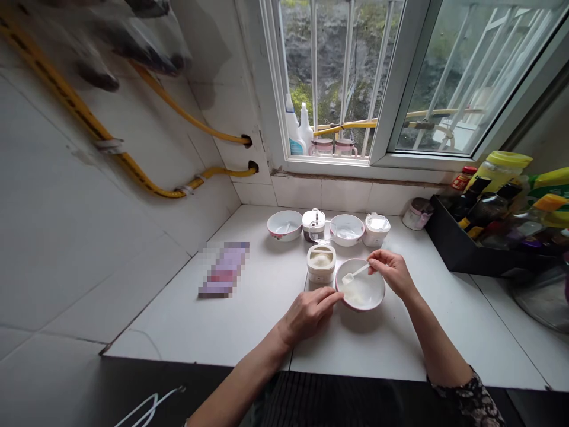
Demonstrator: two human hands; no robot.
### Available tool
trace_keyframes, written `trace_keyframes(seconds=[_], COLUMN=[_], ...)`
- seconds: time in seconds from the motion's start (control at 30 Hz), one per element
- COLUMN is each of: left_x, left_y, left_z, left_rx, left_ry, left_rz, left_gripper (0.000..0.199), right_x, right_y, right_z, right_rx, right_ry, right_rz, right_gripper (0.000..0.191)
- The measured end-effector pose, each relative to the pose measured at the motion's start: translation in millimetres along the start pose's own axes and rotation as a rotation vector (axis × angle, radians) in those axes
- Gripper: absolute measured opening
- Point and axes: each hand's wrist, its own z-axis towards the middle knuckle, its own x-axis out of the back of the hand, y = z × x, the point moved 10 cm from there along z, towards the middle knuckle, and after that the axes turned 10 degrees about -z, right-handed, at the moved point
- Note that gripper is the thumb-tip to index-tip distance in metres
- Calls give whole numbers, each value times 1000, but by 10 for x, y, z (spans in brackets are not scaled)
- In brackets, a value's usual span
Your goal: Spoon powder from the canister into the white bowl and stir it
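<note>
A small white spoon (355, 274) is pinched in my right hand (391, 271), its scoop end tilted down into a white bowl (371, 299) with a pinkish rim. Some pale granules (353, 293) lie inside that bowl. My left hand (313, 311) grips the bowl's left edge between thumb and fingers; the thumb is mostly hidden. Just behind the left hand stands an open white seasoning jar (320, 273), holding pale grains, with its clear lid (322, 231) raised.
Along the back stand a flowered bowl (284, 226), a jar with dark contents (313, 224), another bowl (347, 230) and a white lidded jar (377, 230). A blurred purple packet (224, 270) lies left. At right, a black box (466, 249) holds several bottles.
</note>
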Motion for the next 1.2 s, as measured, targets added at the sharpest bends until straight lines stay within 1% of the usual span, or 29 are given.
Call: trace_keyframes(seconds=[0.13,0.4,0.5,0.57,0.63,0.73,0.8,0.9,0.97,1.0,1.07,1.1,1.13,1.2], left_x=[2,3,-2,-12,-16,-18,-17,-18,-25,-26,-30,-33,-37,-43], left_y=[2,23,14,5,-4,-5,1,8,6,6,5,2,-1,-11], left_z=[6,27,19,10,2,0,4,12,14,13,12,11,10,9], left_rx=[1,-12,-9,-4,0,-1,-3,-5,-2,-3,-2,1,6,17], left_ry=[3,-2,-1,-4,-2,5,9,15,14,14,10,4,-3,-18], left_rz=[5,-9,4,12,16,14,12,18,30,34,39,39,37,32], left_gripper=[33,32,33,33,33,34,35,34,33,33,33,33,34,35], right_x=[-3,22,34,59,80,46,7,-169,-318,-360,-351,-308,-248,-107], right_y=[112,176,167,93,-65,-413,-688,-1080,-1215,-1245,-1265,-1256,-1229,-1096], right_z=[38,45,78,109,132,126,63,-146,-293,-346,-401,-398,-371,-246], right_rx=[-84,-151,-154,-126,-55,115,293,653,849,909,950,932,886,710], right_ry=[-14,2,42,97,155,221,292,366,365,367,398,417,433,430], right_rz=[122,230,286,297,255,117,-40,-333,-475,-516,-528,-500,-454,-326], right_gripper=[16,15,17,19,19,17,12,11,15,17,17,16,14,10])
